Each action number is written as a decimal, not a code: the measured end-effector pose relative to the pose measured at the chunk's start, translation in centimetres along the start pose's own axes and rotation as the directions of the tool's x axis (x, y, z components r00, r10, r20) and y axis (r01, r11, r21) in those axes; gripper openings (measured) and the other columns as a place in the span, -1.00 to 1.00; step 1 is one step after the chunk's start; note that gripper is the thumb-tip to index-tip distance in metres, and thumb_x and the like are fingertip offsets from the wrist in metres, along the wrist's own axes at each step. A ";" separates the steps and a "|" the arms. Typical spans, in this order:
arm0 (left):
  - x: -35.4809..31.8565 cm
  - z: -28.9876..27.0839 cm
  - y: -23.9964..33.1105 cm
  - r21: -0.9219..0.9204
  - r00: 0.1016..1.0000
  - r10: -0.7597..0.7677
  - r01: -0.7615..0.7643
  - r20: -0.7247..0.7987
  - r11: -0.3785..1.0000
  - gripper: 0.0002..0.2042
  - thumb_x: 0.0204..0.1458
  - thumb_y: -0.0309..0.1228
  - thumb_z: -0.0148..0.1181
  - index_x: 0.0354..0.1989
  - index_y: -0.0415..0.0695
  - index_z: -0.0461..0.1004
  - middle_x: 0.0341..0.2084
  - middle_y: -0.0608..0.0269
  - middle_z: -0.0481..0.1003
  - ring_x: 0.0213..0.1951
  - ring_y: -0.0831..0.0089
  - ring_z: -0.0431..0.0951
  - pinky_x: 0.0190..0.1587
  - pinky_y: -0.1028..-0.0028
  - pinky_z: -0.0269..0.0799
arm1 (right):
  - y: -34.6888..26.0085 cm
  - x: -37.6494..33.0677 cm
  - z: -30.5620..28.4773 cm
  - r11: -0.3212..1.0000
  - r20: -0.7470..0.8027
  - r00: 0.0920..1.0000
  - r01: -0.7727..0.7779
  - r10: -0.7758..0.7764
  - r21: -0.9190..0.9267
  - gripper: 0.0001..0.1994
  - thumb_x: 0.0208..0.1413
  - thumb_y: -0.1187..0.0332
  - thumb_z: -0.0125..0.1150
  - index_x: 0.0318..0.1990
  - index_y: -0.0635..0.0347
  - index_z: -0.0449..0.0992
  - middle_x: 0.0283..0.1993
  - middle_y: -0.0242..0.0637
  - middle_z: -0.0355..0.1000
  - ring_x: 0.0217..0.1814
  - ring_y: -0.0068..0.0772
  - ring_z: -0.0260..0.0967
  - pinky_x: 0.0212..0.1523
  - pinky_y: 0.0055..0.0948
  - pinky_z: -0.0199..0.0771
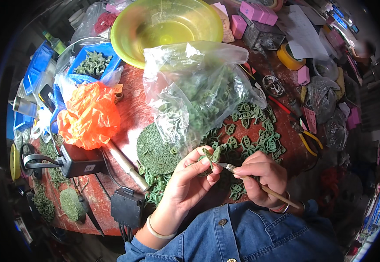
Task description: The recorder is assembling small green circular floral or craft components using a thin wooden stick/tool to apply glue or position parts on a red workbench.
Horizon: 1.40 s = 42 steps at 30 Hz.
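Observation:
Between the thumb and fingers of my left hand (189,178) is a small green ring-shaped piece (208,160), held up near the table's front edge. My right hand (265,178) grips a slim wooden-handled knife (281,197), its metal tip pointing left at the piece; whether the tip touches it I cannot tell. Many similar loose green pieces (264,137) lie on the red table just beyond my hands. A clear plastic bag (177,61) full of green pieces lies behind them. Left of the bag is a round green textured disc (155,150).
A yellow basin (122,32) stands at the back. To the left are an orange plastic bag (89,115), a blue bin (74,77) of green pieces, a metal handpiece (126,165) and a black box (128,207) with cables. Yellow-handled pliers (308,143) and a yellow tape roll (288,59) are at right.

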State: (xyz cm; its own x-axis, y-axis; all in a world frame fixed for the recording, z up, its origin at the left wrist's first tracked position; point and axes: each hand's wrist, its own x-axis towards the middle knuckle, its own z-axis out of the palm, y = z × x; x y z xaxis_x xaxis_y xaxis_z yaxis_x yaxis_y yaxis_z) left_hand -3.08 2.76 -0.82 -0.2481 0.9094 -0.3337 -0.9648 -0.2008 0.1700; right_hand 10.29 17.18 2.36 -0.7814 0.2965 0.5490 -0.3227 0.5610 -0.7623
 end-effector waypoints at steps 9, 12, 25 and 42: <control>0.1 -0.2 0.0 -0.017 1.000 -0.008 0.008 0.012 1.000 -0.76 0.14 -0.54 0.14 -0.01 -0.21 0.37 -0.30 0.19 0.45 -0.28 0.45 0.48 -0.31 0.54 0.41 | 0.3 -0.1 0.2 0.999 -0.007 0.999 0.036 -0.036 0.014 -0.74 -0.06 0.68 0.22 -0.15 0.32 0.50 -0.33 -0.22 0.46 -0.39 -0.33 0.44 -0.38 -0.43 0.47; 0.0 -0.2 0.0 -0.018 1.000 -0.003 0.003 0.001 1.000 -0.77 0.14 -0.54 0.13 -0.02 -0.21 0.37 -0.30 0.20 0.45 -0.28 0.45 0.47 -0.31 0.54 0.39 | 0.6 -0.1 0.3 0.999 -0.013 0.999 0.052 -0.052 -0.002 -0.74 -0.06 0.69 0.21 -0.16 0.32 0.50 -0.34 -0.22 0.46 -0.38 -0.33 0.44 -0.38 -0.44 0.47; -0.2 1.2 -1.5 0.503 0.979 0.187 -0.200 0.076 0.841 -0.77 0.09 -0.69 0.14 -0.11 -0.20 0.32 -0.23 0.23 0.42 -0.23 0.43 0.55 -0.21 0.46 0.57 | 0.0 -0.2 -0.4 0.775 0.103 0.827 -0.555 0.553 0.303 -0.78 0.15 0.52 0.23 -0.05 0.33 0.45 -0.26 -0.32 0.51 -0.21 -0.61 0.49 -0.21 -0.59 0.50; 0.2 0.4 -1.4 0.527 0.985 0.171 -0.157 0.023 0.835 -0.83 0.12 -0.59 0.19 -0.16 -0.20 0.35 -0.23 0.20 0.47 -0.26 0.47 0.53 -0.21 0.54 0.48 | 0.4 -0.2 -0.2 0.846 -0.068 0.851 -0.504 0.521 0.175 -0.79 0.09 0.59 0.24 -0.11 0.29 0.46 -0.26 -0.37 0.46 -0.22 -0.65 0.42 -0.20 -0.62 0.44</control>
State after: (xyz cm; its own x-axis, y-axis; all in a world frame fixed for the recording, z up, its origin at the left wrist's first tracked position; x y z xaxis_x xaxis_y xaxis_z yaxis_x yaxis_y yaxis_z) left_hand -1.76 3.33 -0.77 -0.4070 0.8699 -0.2785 -0.7205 -0.1184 0.6832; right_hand 10.46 17.52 2.03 -0.7965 0.5974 0.0930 0.0278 0.1897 -0.9814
